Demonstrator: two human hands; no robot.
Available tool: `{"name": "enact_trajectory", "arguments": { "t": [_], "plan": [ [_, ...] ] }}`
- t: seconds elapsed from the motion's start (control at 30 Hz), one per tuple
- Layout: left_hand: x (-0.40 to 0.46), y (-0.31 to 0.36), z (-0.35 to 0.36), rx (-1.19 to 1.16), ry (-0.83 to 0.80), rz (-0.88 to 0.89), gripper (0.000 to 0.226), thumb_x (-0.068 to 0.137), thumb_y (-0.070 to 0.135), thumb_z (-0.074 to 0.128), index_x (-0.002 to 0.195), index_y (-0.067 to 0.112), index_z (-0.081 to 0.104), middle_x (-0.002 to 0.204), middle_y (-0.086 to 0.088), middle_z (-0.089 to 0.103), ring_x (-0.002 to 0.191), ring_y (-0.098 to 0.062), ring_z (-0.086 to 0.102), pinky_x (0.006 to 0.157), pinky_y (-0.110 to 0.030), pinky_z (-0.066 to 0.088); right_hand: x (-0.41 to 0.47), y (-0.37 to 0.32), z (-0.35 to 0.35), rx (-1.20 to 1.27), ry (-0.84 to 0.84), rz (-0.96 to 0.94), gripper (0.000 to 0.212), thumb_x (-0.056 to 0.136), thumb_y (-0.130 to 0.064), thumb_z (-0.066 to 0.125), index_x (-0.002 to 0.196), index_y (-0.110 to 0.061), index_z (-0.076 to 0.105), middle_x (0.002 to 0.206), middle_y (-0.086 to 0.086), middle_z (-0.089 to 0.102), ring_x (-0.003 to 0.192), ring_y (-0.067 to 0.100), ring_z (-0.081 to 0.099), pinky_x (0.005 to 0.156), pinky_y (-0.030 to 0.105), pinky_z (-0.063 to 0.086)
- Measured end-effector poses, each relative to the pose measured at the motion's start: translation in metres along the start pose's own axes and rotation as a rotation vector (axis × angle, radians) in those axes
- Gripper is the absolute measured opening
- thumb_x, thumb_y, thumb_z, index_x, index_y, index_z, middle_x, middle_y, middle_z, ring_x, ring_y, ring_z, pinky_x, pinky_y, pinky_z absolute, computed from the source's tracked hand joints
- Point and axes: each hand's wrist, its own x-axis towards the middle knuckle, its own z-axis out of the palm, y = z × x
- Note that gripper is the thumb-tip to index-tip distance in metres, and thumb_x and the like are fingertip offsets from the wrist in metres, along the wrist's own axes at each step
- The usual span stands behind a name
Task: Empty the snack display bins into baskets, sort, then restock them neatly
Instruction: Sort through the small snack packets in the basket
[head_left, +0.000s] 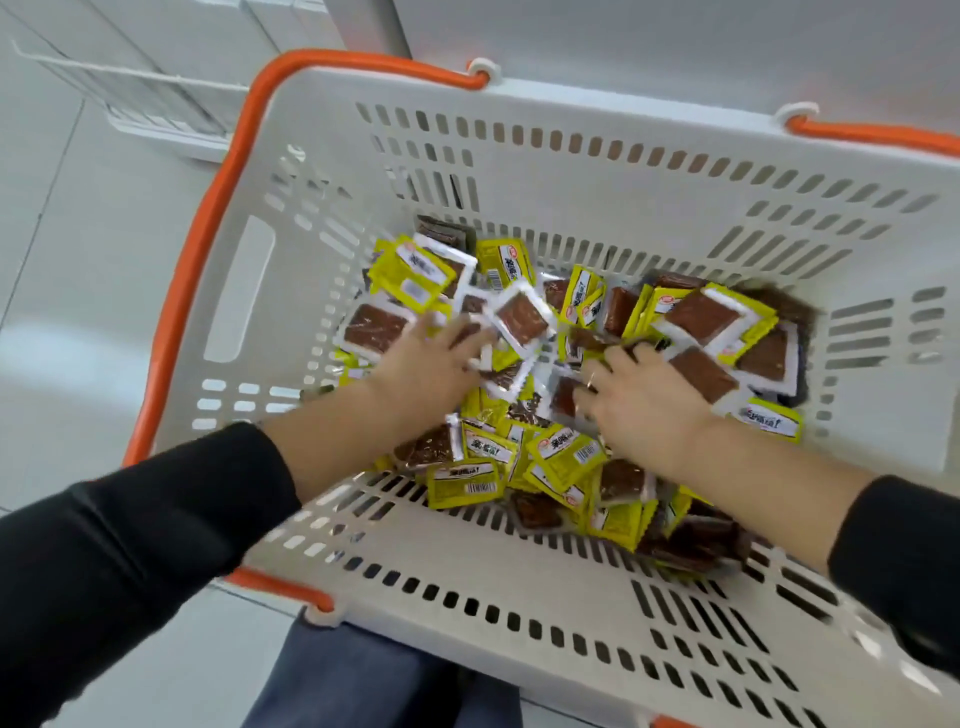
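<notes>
Head view: both hands among basket's snack packets.

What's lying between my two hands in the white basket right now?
In the head view, mixed yellow and clear snack packets fill the gap between the left hand and right hand.
</notes>
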Motion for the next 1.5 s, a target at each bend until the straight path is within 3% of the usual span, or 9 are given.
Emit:
{"name": "enact_trajectory", "arguments": {
  "t": [0.13,0.3,0.4,0.6,0.77,0.87,1.03,1.17,1.5],
  "plan": [
    [-0.006,-0.032,0.002,-0.026,0.037,-0.113,0.051,0.103,0.029,0.03,0.152,0.034,0.016,0.162,-0.011,-0.009,0.149,-0.031,0.006,0.119,-0.051,0.005,-0.005,0.037,-0.015,-0.044,0.049,0.141,0.027,0.072,-0.036,0.068,0.091,-0.019,0.076,0.107,0.011,0.066,0.093,0.03,0.061,0.087,0.041,0.048],
    [-0.019,-0.015,0.004,-0.14,0.226,-0.104,0.056,0.1,0.047,0.036,0.151,0.024,0.031,0.162,-0.012,0.01,0.148,-0.032,0.012,0.119,-0.049,0.006,-0.006,0.025,-0.006,-0.034,0.029,0.197,0.052,0.07,-0.037,0.076,0.115,-0.011,0.069,0.123,0.019,0.061,0.118,0.037,0.054,0.106,0.055,0.028],
    [-0.036,0.019,0.003,-0.143,0.008,0.012,0.089,0.09,0.072,0.018,0.154,0.01,0.014,0.161,-0.015,-0.007,0.149,-0.032,-0.008,0.116,-0.049,-0.012,-0.006,-0.005,-0.001,0.098,0.07,0.022,0.046,0.069,-0.042,0.076,0.105,-0.014,0.074,0.113,0.016,0.067,0.115,0.035,0.058,0.105,0.053,0.026],
    [-0.01,0.049,0.021,-0.039,-0.037,0.109,0.089,0.095,0.06,0.035,0.153,0.013,-0.014,0.159,-0.017,-0.019,0.146,-0.039,-0.016,0.114,-0.057,-0.01,-0.007,-0.065,0.017,0.29,-0.124,-0.189,0.066,0.079,-0.058,0.042,0.116,-0.011,0.07,0.121,0.015,0.066,0.112,0.035,0.061,0.103,0.053,0.04],
    [0.005,0.051,0.037,-0.036,-0.014,0.066,0.092,0.098,0.042,0.047,0.15,0.012,-0.022,0.159,-0.013,-0.023,0.146,-0.037,-0.017,0.115,-0.059,-0.001,-0.002,-0.063,0.023,0.298,-0.157,-0.119,0.075,0.095,-0.064,0.016,0.155,-0.018,0.011,0.162,0.012,-0.002,0.147,0.038,0.004,0.118,0.054,0.001],
    [0.009,0.037,0.027,-0.114,0.112,0.01,0.08,0.099,0.027,0.043,0.152,0.017,-0.017,0.162,-0.011,-0.013,0.148,-0.035,-0.011,0.117,-0.054,0.001,0.002,-0.055,0.016,0.309,-0.154,-0.067,0.076,0.093,-0.069,0.023,0.154,-0.026,0.008,0.161,0.013,-0.011,0.147,0.038,-0.005,0.117,0.051,-0.008],
    [0.024,-0.032,0.008,-0.144,0.465,-0.136,0.071,0.093,0.016,0.042,0.155,0.024,0.01,0.162,-0.004,0.014,0.148,-0.033,0.014,0.117,-0.046,0.015,0.003,-0.011,0.013,0.32,0.01,0.06,0.068,0.096,-0.052,0.043,0.154,-0.028,0.015,0.16,0.01,0.017,0.146,0.034,0.017,0.119,0.047,0.004],
    [0.018,-0.09,0.003,-0.116,0.578,-0.07,0.066,0.079,0.005,0.066,0.141,0.019,0.048,0.15,-0.006,0.043,0.127,-0.04,0.048,0.094,-0.051,0.047,0.002,0.005,0.021,0.353,0.251,0.086,0.054,0.067,-0.029,0.084,0.116,-0.013,0.069,0.119,0.011,0.068,0.107,0.034,0.066,0.094,0.052,0.048],
    [-0.017,-0.066,0.006,-0.289,0.665,-0.113,0.046,0.089,0.039,0.042,0.115,0.012,0.07,0.123,-0.013,0.066,0.121,-0.039,0.055,0.104,-0.055,0.038,-0.027,-0.003,0.011,0.433,0.435,0.076,0.043,0.05,-0.023,0.091,0.091,-0.019,0.077,0.096,0.007,0.074,0.091,0.026,0.071,0.082,0.044,0.056]
  ]
}}
